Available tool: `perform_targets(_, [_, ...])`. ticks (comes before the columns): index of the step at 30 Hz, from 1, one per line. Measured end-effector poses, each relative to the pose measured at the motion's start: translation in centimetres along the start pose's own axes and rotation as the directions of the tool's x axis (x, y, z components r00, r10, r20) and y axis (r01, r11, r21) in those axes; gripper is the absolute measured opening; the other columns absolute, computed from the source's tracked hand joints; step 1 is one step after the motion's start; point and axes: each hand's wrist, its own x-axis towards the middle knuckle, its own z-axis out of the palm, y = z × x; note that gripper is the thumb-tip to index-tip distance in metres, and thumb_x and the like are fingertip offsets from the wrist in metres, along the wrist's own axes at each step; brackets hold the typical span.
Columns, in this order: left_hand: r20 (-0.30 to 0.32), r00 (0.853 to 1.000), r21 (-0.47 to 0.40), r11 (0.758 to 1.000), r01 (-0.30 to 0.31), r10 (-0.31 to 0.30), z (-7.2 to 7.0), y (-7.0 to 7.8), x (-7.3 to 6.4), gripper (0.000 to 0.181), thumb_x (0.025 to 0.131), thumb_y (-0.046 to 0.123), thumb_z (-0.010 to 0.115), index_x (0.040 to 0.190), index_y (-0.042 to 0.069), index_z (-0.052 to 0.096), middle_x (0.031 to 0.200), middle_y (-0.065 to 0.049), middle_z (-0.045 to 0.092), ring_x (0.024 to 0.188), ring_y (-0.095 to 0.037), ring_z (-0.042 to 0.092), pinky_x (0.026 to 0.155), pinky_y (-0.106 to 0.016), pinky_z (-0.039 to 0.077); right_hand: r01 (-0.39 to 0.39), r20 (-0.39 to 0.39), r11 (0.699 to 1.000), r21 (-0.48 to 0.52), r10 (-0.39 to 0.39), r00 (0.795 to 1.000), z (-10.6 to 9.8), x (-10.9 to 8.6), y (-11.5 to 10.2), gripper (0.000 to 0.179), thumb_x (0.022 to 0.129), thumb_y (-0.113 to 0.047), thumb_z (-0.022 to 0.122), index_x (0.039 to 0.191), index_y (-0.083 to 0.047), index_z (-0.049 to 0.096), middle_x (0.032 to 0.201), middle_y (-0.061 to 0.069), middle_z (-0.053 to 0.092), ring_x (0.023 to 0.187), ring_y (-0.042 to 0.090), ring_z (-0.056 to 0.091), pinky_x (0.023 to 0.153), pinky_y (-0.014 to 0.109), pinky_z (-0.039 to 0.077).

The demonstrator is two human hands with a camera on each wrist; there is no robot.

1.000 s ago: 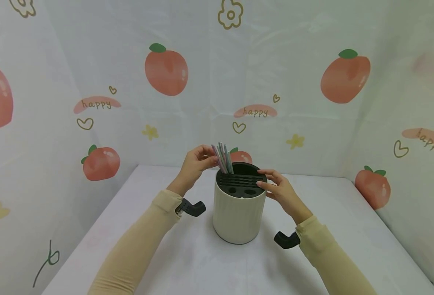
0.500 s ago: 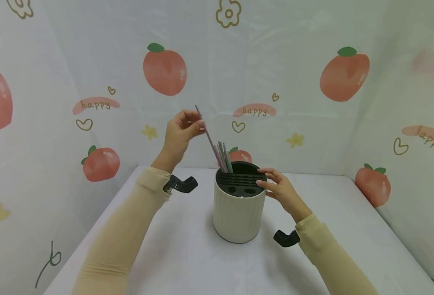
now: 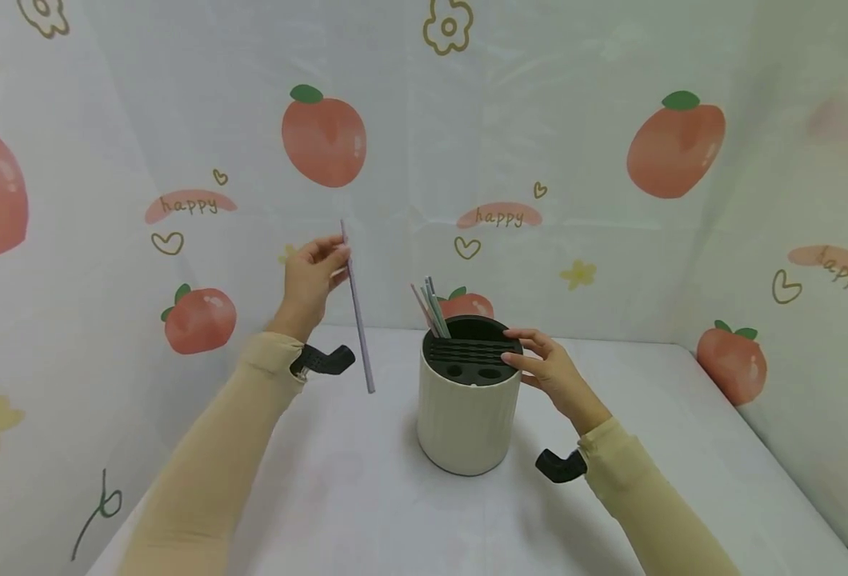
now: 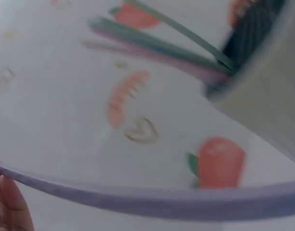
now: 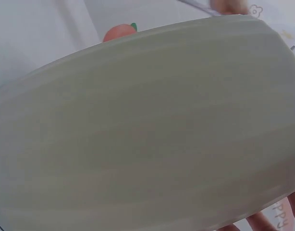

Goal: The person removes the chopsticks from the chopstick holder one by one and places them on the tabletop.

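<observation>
In the head view, my left hand (image 3: pixel 312 280) pinches a slim lilac chopstick (image 3: pixel 359 320) near its upper end. The chopstick hangs almost upright, leaning a little, to the left of a cream ribbed utensil holder (image 3: pixel 463 424). In the left wrist view the same chopstick (image 4: pixel 152 202) runs along the bottom from my fingertips. The black slotted top (image 3: pixel 470 352) of the holder carries several pink, green and bluish chopsticks (image 3: pixel 434 310) at its back left. My right hand (image 3: pixel 554 376) holds the holder's right rim, with fingers (image 5: pixel 260 221) against its wall in the right wrist view.
The holder stands upright on a white tabletop (image 3: pixel 366 496). Behind and at the sides hangs a white sheet (image 3: pixel 410 120) printed with peaches and hearts. Black wrist cameras (image 3: pixel 323 360) stick out from both sleeves.
My left hand has drawn the lilac chopstick up out of the holder, then carried it left, clear of it. The right hand has stayed at the rim.
</observation>
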Motion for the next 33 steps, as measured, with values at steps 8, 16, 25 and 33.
perform_targets(8, [0.048,0.960,0.344,0.907,0.244,-0.276,-3.9,-11.0,-2.2,0.032,0.094,0.006,0.062,0.121,-0.010,0.057,0.092,-0.005,0.066,0.079,-0.010,0.062,0.068,-0.017,0.055,-0.006,0.003,1.000,0.001,0.006,1.000,0.2,-0.1,-0.1,0.052,0.093,-0.017,0.065,0.138,-0.003,0.043,0.144,0.020,0.040,0.105,0.008,0.059,0.107,0.056,0.039])
perform_targets(16, [-0.007,0.914,0.478,0.801,0.360,-0.407,-6.2,-17.6,-4.3,0.030,0.091,0.003,0.064,0.117,-0.011,0.061,0.102,-0.019,0.067,0.070,-0.006,0.059,0.063,-0.016,0.053,-0.012,-0.001,1.000,0.000,0.012,1.000,0.1,-0.1,-0.2,0.052,0.093,-0.017,0.066,0.138,-0.004,0.043,0.145,0.020,0.039,0.107,0.009,0.058,0.107,0.056,0.039])
perform_targets(25, [-0.050,0.906,0.587,0.722,0.367,-0.420,-7.0,-20.2,-5.4,0.020,0.087,0.003,0.068,0.105,-0.008,0.067,0.088,-0.010,0.068,0.064,-0.007,0.056,0.058,-0.017,0.052,-0.014,0.006,1.000,0.007,0.014,1.000,0.1,-0.1,-0.1,0.053,0.093,-0.016,0.065,0.138,-0.003,0.043,0.147,0.020,0.037,0.106,0.007,0.058,0.106,0.054,0.040])
perform_targets(33, [-0.055,0.915,0.651,0.680,0.336,-0.400,-6.5,-20.8,-5.5,0.019,0.083,0.001,0.072,0.099,-0.008,0.069,0.081,-0.009,0.068,0.059,-0.006,0.058,0.057,-0.017,0.052,-0.018,0.004,1.000,0.002,0.018,1.000,-0.1,0.0,-0.1,0.051,0.092,-0.016,0.066,0.137,-0.005,0.045,0.148,0.020,0.036,0.106,0.007,0.060,0.106,0.054,0.041])
